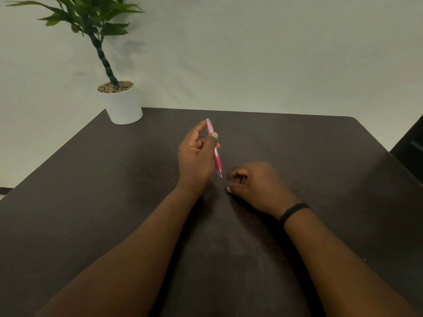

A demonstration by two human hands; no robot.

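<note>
My left hand [196,156] holds a pink mechanical pencil [216,154] above the middle of the dark table [91,191], thumb and fingers curled round its barrel, tip pointing down and toward me. My right hand [256,186] rests on the table just right of the pencil's tip. Its thumb and fingers pinch a thin dark stick [222,189], like a pencil lead, whose end pokes out to the left. Most of the stick is hidden in the fingers.
A white pot [124,106] with a green plant [91,19] stands at the table's far left corner against a pale wall. A dark piece of furniture [409,143] shows at the right edge. A black band [294,210] circles my right wrist.
</note>
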